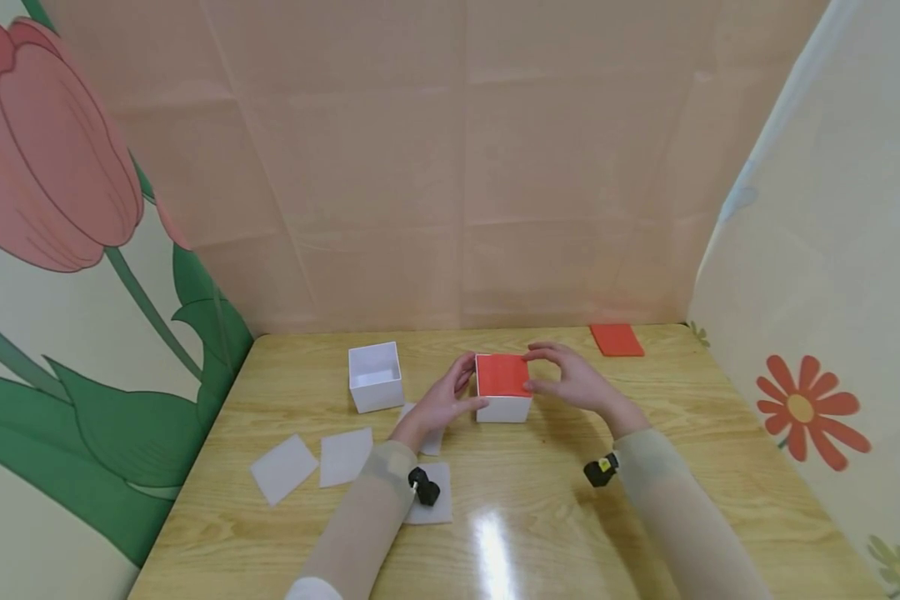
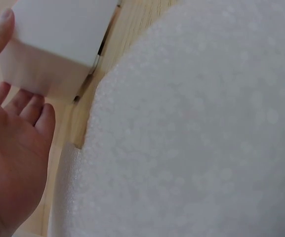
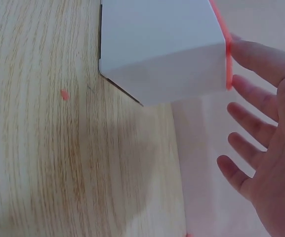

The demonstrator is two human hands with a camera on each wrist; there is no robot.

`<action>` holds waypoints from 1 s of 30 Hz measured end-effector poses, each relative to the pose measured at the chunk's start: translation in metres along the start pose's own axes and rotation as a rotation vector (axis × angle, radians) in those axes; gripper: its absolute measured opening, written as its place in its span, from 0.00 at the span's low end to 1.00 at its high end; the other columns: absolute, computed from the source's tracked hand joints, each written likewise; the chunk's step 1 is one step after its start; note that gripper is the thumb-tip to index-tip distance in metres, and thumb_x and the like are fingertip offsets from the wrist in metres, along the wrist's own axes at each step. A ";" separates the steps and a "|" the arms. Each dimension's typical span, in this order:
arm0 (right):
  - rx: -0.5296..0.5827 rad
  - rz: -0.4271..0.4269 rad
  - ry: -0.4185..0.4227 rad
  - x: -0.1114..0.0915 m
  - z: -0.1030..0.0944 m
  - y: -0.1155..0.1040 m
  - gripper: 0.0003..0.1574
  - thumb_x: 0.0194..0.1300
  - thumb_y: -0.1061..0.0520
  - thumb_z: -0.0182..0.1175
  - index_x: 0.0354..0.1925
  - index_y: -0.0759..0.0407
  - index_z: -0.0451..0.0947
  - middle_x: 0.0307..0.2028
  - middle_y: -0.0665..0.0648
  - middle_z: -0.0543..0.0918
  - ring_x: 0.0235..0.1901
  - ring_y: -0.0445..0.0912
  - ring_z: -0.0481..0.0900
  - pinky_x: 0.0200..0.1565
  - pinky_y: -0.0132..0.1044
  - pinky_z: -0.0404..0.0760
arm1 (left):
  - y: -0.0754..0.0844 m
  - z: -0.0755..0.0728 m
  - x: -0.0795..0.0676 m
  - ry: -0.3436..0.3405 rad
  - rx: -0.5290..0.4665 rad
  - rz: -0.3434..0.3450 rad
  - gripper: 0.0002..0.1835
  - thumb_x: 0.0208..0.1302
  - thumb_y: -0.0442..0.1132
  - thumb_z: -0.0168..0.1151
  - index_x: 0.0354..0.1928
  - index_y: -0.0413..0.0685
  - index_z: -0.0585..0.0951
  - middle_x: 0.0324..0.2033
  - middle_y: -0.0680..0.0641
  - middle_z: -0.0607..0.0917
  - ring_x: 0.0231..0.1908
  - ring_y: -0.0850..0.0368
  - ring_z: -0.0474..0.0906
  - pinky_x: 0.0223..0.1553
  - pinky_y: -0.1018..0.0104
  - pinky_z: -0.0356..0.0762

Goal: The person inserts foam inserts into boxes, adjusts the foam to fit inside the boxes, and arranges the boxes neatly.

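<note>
A white box (image 1: 504, 409) stands on the wooden table, its top covered by a red square sheet (image 1: 503, 375). My left hand (image 1: 444, 405) touches the box from the left, thumb near its front corner and fingers by the left side; the palm looks open in the left wrist view. At the right edge, my right hand (image 1: 568, 379) touches the red sheet with thumb and index finger spread apart. Its other fingers stand loosely extended, off the box, in the right wrist view. The sheet's edge shows there as a thin red strip (image 3: 229, 64).
An open white box (image 1: 376, 380) stands to the left. Another red square (image 1: 617, 340) lies at the back right. Several pale square sheets lie front left, among them one sheet (image 1: 284, 469) and a second (image 1: 346, 457); others are partly under my left arm.
</note>
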State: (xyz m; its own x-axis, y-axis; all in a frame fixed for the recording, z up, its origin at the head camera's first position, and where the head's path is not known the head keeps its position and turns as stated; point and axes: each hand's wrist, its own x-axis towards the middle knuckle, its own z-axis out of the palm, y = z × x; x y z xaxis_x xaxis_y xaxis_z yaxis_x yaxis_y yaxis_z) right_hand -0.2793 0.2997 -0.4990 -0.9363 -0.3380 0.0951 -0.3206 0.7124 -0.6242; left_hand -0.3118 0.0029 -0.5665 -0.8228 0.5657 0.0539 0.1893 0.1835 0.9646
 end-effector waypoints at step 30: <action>-0.177 0.025 0.005 0.011 -0.002 -0.020 0.33 0.65 0.47 0.77 0.66 0.51 0.82 0.75 0.63 0.71 0.74 0.65 0.65 0.72 0.70 0.67 | 0.000 0.000 -0.001 0.002 0.004 -0.020 0.55 0.68 0.58 0.75 0.87 0.60 0.51 0.82 0.54 0.61 0.81 0.54 0.57 0.79 0.58 0.59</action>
State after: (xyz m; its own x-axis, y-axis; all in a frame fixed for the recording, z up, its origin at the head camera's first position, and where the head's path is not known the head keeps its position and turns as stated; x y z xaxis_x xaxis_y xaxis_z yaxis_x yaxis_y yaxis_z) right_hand -0.2833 0.2832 -0.4839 -0.9449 -0.3160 0.0848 -0.3167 0.8180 -0.4801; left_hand -0.3107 0.0020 -0.5663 -0.8279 0.5598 0.0349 0.1746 0.1980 0.9645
